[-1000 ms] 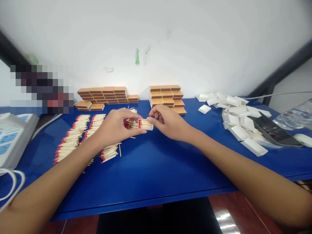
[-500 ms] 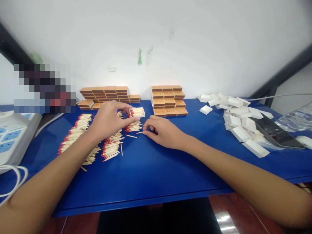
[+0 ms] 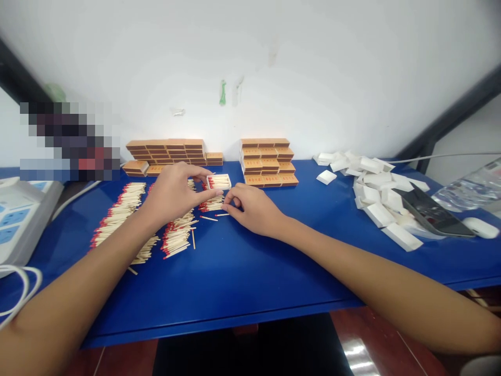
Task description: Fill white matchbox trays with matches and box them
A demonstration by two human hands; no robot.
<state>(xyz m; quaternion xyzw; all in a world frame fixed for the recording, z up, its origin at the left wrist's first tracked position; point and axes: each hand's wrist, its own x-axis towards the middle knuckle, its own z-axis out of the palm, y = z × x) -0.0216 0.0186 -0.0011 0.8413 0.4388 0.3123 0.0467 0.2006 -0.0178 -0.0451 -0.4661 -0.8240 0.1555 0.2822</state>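
Note:
My left hand (image 3: 176,189) grips a small white matchbox tray (image 3: 224,184) by its left end, thumb in front and fingers behind. Red-tipped matches (image 3: 217,181) lie side by side in the tray. Just right of it, my right hand (image 3: 254,208) is closed, with thumb and forefinger at the edge of a small match pile (image 3: 211,204). Whatever its fingertips pinch is too small to make out. Two loose matches lie on the blue table below that pile. Longer rows of matches (image 3: 180,237) spread under and left of my left forearm.
Brown matchboxes stand in a left stack (image 3: 166,151) and a stepped right stack (image 3: 268,166) against the wall. White trays (image 3: 378,180) are heaped at the right, by a dark phone (image 3: 434,209) and a white mouse (image 3: 480,227). A power strip (image 3: 15,222) sits at far left.
My right hand has shifted slightly up and left, from a loose match on the table to the edge of the small pile. My left hand keeps hold of the tray in nearly the same place.

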